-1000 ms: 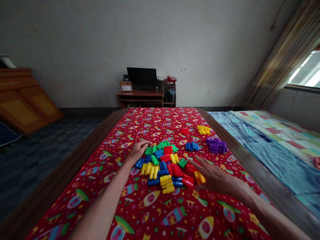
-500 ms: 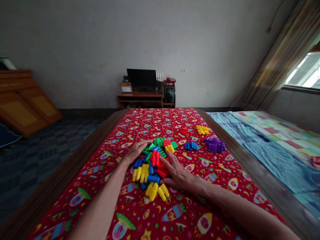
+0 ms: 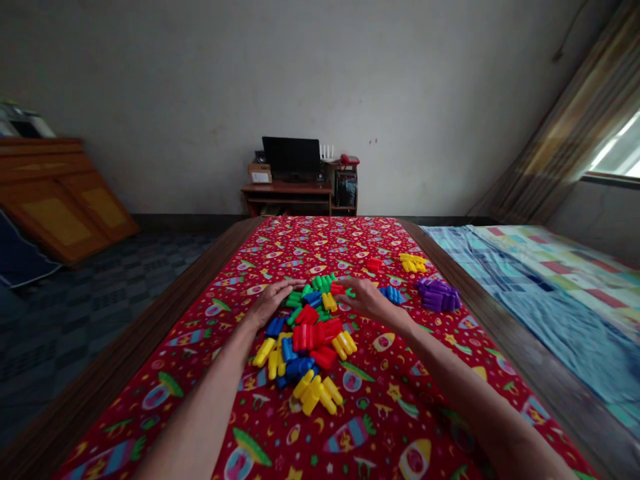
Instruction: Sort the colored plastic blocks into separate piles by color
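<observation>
A heap of plastic building pieces (image 3: 307, 333) in red, yellow, blue and green lies on a red patterned cloth (image 3: 380, 407). My left hand (image 3: 270, 301) rests against the heap's far left side, fingers curved and together on the pieces. My right hand (image 3: 367, 299) lies at the heap's far right side, fingers bent over the green and red pieces there. Neither hand visibly lifts a piece. Sorted small groups lie further right: purple pieces (image 3: 439, 295), blue pieces (image 3: 395, 294), yellow pieces (image 3: 412, 263) and red pieces (image 3: 373, 264).
The cloth covers a long wooden table (image 3: 145, 347). A bed with striped covers (image 3: 560, 287) runs along the right. At the far wall stands a desk with a monitor (image 3: 291, 155). Wooden cabinets (image 3: 60, 200) lean at the left.
My right hand swept in from the near right, pushed the loose pieces together, then moved up to the heap's far right side. The heap is tighter. My left hand stayed put.
</observation>
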Motion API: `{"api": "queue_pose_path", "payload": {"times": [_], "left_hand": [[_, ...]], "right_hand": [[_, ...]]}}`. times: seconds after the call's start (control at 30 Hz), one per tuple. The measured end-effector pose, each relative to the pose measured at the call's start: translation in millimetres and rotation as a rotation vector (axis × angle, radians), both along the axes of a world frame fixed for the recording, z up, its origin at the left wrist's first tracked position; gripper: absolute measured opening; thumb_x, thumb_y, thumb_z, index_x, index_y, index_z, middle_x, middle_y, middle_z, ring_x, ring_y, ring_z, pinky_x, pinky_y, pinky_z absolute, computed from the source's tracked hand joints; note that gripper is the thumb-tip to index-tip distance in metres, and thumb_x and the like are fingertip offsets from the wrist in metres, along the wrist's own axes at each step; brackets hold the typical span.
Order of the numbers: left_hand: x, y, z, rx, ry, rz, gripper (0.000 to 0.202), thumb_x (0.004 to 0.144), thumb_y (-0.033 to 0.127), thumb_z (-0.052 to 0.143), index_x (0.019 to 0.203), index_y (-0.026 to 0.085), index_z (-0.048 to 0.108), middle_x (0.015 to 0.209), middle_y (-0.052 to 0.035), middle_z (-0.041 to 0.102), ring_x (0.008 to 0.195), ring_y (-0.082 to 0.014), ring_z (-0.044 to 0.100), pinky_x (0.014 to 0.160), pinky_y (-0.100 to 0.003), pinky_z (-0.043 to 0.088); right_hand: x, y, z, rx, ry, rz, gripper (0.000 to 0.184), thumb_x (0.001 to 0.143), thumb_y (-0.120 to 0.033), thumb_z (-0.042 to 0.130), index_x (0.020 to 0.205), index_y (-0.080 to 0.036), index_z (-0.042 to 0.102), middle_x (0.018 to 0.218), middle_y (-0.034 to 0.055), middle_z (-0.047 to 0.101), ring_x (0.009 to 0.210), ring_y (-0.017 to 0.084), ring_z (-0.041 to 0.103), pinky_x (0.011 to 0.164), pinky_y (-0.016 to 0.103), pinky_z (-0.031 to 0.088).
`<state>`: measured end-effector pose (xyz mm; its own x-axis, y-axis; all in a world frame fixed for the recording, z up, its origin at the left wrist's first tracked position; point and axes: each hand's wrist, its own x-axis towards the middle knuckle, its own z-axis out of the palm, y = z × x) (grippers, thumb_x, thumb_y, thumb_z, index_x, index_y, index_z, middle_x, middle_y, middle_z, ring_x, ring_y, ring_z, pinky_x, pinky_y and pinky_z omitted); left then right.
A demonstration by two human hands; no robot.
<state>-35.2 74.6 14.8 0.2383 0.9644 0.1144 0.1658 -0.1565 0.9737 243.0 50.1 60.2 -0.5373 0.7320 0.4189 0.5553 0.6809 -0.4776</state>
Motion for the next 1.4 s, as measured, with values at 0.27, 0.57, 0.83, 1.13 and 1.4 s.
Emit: {"api": "queue_pose_path", "payload": {"times": [0.27, 0.57, 0.83, 1.13, 1.4], "left_hand": [[0.8, -3.0, 3.3, 0.021, 0.034, 0.017, 0.052, 0.076, 0.053, 0.063, 0.112, 0.016, 0.070, 0.115, -0.0112, 0.072, 0.107, -0.0307, 0.066, 0.092, -0.041, 0.051], [1.1, -0.9, 2.6, 0.021, 0.060, 0.017, 0.052, 0.075, 0.054, 0.063, 0.111, 0.016, 0.070, 0.114, -0.0107, 0.073, 0.106, -0.0308, 0.066, 0.092, -0.041, 0.052], [3.8, -5.4, 10.6, 0.018, 0.071, 0.041, 0.051, 0.072, 0.053, 0.065, 0.107, 0.017, 0.073, 0.112, -0.0108, 0.073, 0.106, -0.0309, 0.066, 0.091, -0.040, 0.053], [3.2, -6.2, 9.0, -0.040, 0.056, 0.041, 0.048, 0.075, 0.052, 0.064, 0.108, 0.019, 0.072, 0.109, -0.0094, 0.074, 0.095, -0.0283, 0.070, 0.079, -0.037, 0.057], [1.8, -0.2, 2.2, 0.018, 0.072, 0.036, 0.049, 0.076, 0.051, 0.060, 0.111, 0.017, 0.071, 0.110, -0.0094, 0.074, 0.097, -0.0282, 0.069, 0.083, -0.038, 0.055]], "right_hand": [[-32.3, -5.9, -26.2, 0.184, -0.220, 0.071, 0.022, 0.084, -0.010, 0.058, 0.103, -0.015, 0.068, 0.097, 0.0118, 0.068, 0.091, 0.020, 0.061, 0.079, 0.031, 0.048], [-16.3, -0.8, -19.1, 0.044, -0.037, 0.003, 0.029, 0.087, -0.011, 0.053, 0.112, -0.015, 0.066, 0.099, 0.0104, 0.072, 0.085, 0.018, 0.067, 0.075, 0.026, 0.048], [-74.5, 18.0, -15.7, 0.197, -0.349, 0.363, 0.029, 0.082, 0.000, 0.053, 0.105, -0.015, 0.064, 0.111, 0.0139, 0.065, 0.110, 0.021, 0.057, 0.090, 0.031, 0.045], [8.8, 8.8, 7.1, 0.181, -0.106, -0.011, 0.017, 0.091, -0.018, 0.055, 0.105, -0.015, 0.063, 0.094, 0.0100, 0.067, 0.086, 0.018, 0.059, 0.078, 0.027, 0.043], [98.1, 19.5, -7.1, 0.046, -0.173, -0.318, 0.020, 0.088, -0.018, 0.053, 0.094, -0.013, 0.071, 0.078, 0.0078, 0.070, 0.071, 0.017, 0.061, 0.066, 0.024, 0.041]]}}
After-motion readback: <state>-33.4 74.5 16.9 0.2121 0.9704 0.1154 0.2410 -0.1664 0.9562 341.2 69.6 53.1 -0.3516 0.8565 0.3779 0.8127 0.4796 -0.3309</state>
